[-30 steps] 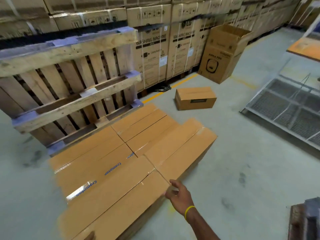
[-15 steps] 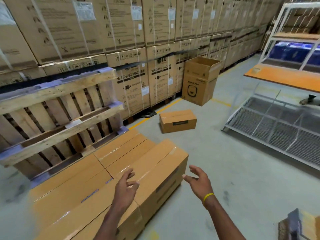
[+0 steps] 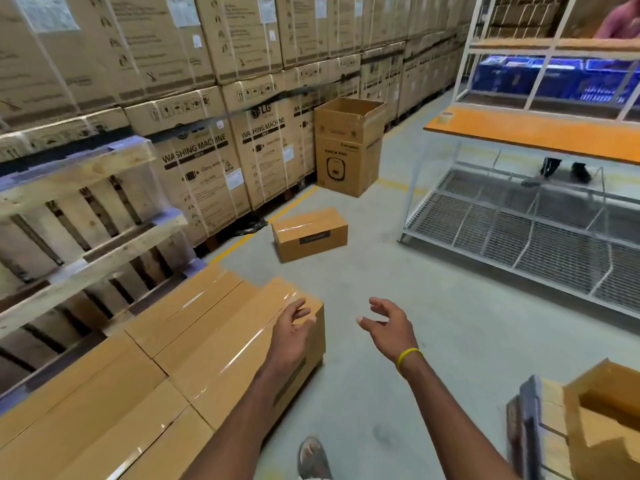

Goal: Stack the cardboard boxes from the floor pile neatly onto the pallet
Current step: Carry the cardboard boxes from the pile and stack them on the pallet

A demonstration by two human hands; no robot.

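Several long taped cardboard boxes (image 3: 194,344) lie side by side in a flat layer at the lower left. My left hand (image 3: 292,329) hovers over the near right corner of that layer, fingers loosely spread and holding nothing. To its right my right hand (image 3: 389,327), with a yellow band at the wrist, is in the air over the bare floor, also empty with spread fingers. One small sealed cardboard box (image 3: 309,233) sits alone on the concrete floor ahead. The pallet under the layer is hidden.
Upright wooden pallets (image 3: 79,230) lean at the left. Stacked washing-machine cartons (image 3: 214,168) line the back. A tall open carton (image 3: 349,147) stands behind the small box. A white wire rack with an orange shelf (image 3: 533,133) fills the right; an open box (image 3: 606,420) sits at lower right.
My right hand has lifted off the layer's edge and my left hand has come into view; both now reach forward. The view has risen and turned toward the small box on the floor.
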